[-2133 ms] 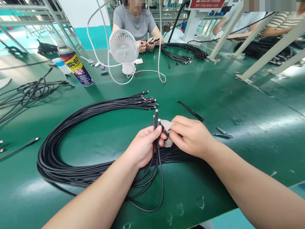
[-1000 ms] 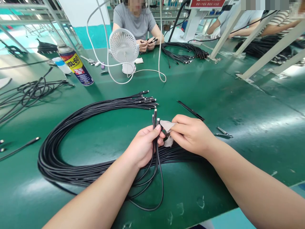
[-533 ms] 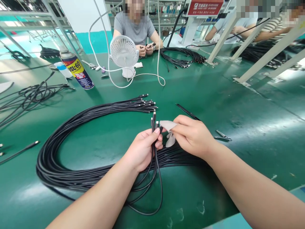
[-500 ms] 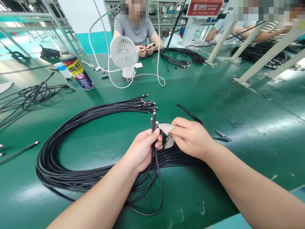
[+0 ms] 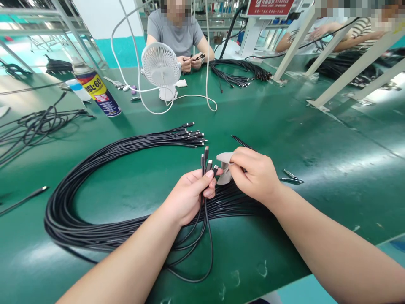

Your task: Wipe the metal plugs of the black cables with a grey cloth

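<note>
Several black USB cables [image 5: 209, 165] are pinched in my left hand [image 5: 193, 192], their metal-tipped plugs fanned out above the thumb. Their cords hang down and loop on the green table. My right hand [image 5: 253, 171] is closed on a grey cloth [image 5: 225, 158], which sits just right of the plugs. A finger of the left hand reaches toward the cloth; whether it touches is hard to tell. Behind and under both hands lies a large curved bundle of black cables [image 5: 68, 190], with its plug ends [image 5: 193, 137] beyond the left hand.
A spray can [image 5: 99, 95] and tangled cables [image 5: 41, 122] stand at left; a white fan [image 5: 161, 67] is ahead. Tweezers [image 5: 292, 178] lie to the right, with a dark thin tool [image 5: 240, 141] partly behind my right hand. A person [image 5: 177, 33] opposite holds cables.
My right hand and the cloth have moved slightly up and away from the plugs. Another plug now shows at the right of the fan in my left hand. The whole view has shifted a little.
</note>
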Demonstrator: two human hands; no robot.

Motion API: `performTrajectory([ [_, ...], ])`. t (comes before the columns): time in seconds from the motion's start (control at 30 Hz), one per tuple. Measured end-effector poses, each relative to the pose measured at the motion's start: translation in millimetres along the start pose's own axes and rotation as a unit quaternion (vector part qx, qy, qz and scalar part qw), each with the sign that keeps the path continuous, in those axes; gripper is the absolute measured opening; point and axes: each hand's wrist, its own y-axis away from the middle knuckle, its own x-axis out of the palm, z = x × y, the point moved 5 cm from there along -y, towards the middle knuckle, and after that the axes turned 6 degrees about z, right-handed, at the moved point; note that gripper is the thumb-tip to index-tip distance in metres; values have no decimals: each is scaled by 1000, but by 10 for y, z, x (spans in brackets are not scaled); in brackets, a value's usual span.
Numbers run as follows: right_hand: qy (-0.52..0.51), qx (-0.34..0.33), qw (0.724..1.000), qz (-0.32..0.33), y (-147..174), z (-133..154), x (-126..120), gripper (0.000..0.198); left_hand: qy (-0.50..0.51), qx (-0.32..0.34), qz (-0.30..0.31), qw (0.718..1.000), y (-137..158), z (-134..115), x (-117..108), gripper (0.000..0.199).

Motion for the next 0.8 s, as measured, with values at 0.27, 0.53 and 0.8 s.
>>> performTrajectory([
  [0.27,-372,247,879,168,-10,-83,175,16,-4,-7,-8,1000,-18,14,-28,33],
  [0.53,-496,338,775,198,48,-160,278,27,-12,-6,-10,1000,-7,25,-34,32],
  [0.8,-501,336,764,227,66,-142,314,34,-8,-12,-7,1000,-25,25,-39,33],
])
